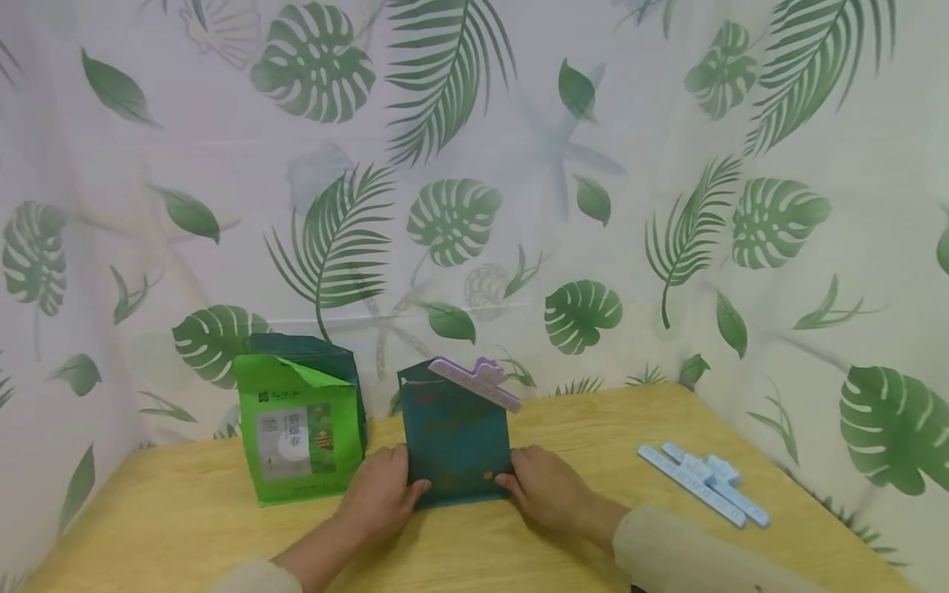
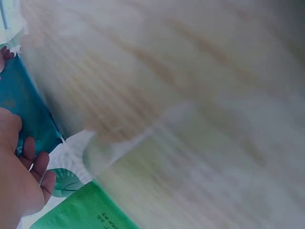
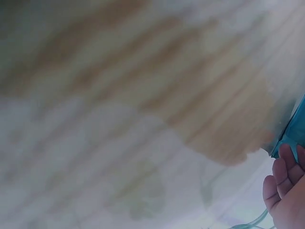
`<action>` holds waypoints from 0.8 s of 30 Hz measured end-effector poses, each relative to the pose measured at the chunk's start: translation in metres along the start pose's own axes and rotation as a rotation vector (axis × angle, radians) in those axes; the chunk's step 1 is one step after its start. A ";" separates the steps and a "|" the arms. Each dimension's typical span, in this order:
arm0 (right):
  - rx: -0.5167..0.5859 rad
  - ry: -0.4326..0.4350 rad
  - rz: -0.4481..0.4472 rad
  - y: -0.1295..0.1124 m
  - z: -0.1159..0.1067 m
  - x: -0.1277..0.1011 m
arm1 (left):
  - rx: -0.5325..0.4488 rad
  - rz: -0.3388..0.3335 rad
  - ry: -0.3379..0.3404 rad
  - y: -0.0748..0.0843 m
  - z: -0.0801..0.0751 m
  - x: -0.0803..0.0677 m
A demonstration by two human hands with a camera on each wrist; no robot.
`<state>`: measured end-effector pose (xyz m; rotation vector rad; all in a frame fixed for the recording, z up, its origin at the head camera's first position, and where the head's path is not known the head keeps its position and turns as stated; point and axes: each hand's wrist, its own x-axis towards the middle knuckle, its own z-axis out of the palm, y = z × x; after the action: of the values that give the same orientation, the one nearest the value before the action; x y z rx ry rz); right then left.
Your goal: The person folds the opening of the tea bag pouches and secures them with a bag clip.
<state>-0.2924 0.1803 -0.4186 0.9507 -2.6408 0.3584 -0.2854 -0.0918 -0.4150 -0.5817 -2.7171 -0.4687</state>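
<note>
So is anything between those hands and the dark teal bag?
Nothing visible: the left hand and right hand already hold the teal bag by its lower corners. The green bag stands apart at its left.

1. The dark teal pouch (image 1: 455, 436) stood upright on the wooden table, near its middle, its broad front face turned toward the camera, with small reddish marks printed on that face.
2. Its top edge was closed and slanted, the 11 o'clock corner sitting higher than the 1 o'clock side.
3. A pale lilac sealing clip (image 1: 477, 381) was clamped across that top edge, tilted down toward 4 o'clock, with its end jutting past the pouch's edge.
4. The pouch's lower corners, at 7 and 5 o'clock, were held from either side.
5. In the wrist views only teal slivers of the pouch (image 2: 26, 112) showed, blurred.
</note>
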 end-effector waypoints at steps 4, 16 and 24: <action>0.000 0.005 0.016 0.003 0.005 0.005 | 0.046 -0.002 0.005 -0.003 0.004 0.002; -0.056 0.049 0.030 0.007 0.018 0.021 | 0.026 -0.119 0.018 -0.009 0.019 0.018; -0.135 0.070 0.045 0.011 0.020 0.033 | 0.076 -0.140 0.098 -0.008 0.026 0.027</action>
<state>-0.3277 0.1627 -0.4266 0.8219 -2.5888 0.2168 -0.3188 -0.0802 -0.4304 -0.3414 -2.6789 -0.4149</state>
